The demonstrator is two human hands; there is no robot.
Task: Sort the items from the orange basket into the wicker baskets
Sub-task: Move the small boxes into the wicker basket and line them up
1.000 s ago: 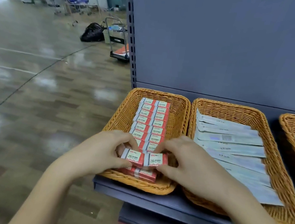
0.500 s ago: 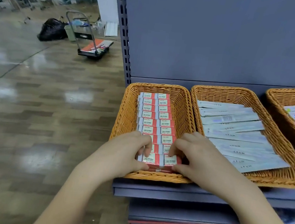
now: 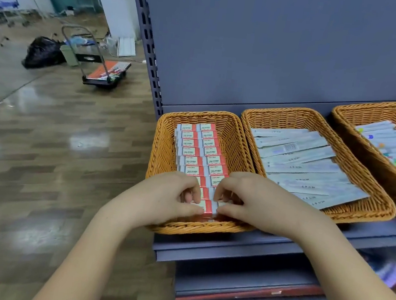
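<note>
A left wicker basket [image 3: 165, 145] on the shelf holds two neat rows of small red and white 2B boxes [image 3: 200, 151]. Both hands are at its near end. My left hand [image 3: 168, 198] pinches the front left box [image 3: 206, 207] between thumb and curled fingers. My right hand [image 3: 253, 201] pinches the front right box, most of which its fingers hide. The orange basket is out of view.
A middle wicker basket [image 3: 283, 115] holds long pale flat packets [image 3: 300, 162]. A right wicker basket [image 3: 361, 112] holds white pens with coloured ends. The blue shelf back panel [image 3: 279, 47] rises behind. A flat trolley [image 3: 101, 73] and a black bag [image 3: 43, 52] stand on the floor at far left.
The view has swung right, so a third basket shows. Both hands stay on the front boxes and have drawn closer together over them.
</note>
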